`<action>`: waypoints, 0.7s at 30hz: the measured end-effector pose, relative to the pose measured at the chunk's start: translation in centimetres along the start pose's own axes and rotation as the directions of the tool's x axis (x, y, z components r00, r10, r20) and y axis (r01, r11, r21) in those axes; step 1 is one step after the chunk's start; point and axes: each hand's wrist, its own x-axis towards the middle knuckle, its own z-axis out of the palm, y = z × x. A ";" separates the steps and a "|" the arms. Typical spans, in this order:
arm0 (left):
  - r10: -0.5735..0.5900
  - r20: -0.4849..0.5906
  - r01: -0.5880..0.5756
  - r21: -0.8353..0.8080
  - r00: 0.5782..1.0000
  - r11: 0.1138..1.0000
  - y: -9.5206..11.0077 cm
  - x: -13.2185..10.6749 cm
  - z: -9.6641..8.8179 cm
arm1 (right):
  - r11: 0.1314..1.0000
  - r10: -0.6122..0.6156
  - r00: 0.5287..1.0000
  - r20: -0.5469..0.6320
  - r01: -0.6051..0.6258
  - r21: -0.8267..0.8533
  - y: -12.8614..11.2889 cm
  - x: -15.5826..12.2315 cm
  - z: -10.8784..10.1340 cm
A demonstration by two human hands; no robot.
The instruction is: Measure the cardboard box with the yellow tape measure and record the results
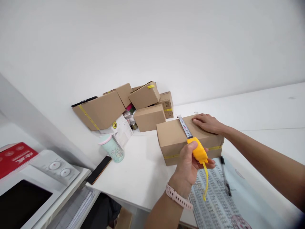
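Observation:
My left hand (190, 159), with a pink band on its wrist, grips a yellow tape measure (197, 149) whose yellow strap dangles below. The pulled-out blade (184, 126) lies across the top of a brown cardboard box (171, 133), its end near the box's far edge. Flat on the right part of the box top rests my right hand (206, 123), fingers stretched out and holding nothing. Yellow tape runs along the box's near side. Under and before the box is a printed sheet (214, 194) with a black pen (225, 176) on it.
Several more cardboard boxes (149, 117) are piled against the wall. A mint-green cup (111, 149) and a dark phone-like slab (99, 170) stand and lie on the white table (135, 178). A white microwave (30, 187) with a red box (16, 159) on it is at left.

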 end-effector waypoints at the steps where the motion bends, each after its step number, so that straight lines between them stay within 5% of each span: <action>1: -0.005 0.005 0.005 -0.002 1.000 1.000 0.0 0.0 0.0 | 1.000 -0.003 1.000 -0.002 0.003 -0.001 0.1 0.0 0.0; 10: -0.134 -0.045 0.128 -0.119 0.990 0.985 1.0 0.3 0.9 | 0.999 -0.001 1.000 0.014 0.002 -0.054 -0.4 0.1 -0.1; 21: -0.068 -0.056 0.061 -0.108 0.996 0.992 -0.1 0.3 1.6 | 0.998 -0.002 0.995 0.101 0.008 -0.058 -2.2 3.4 0.8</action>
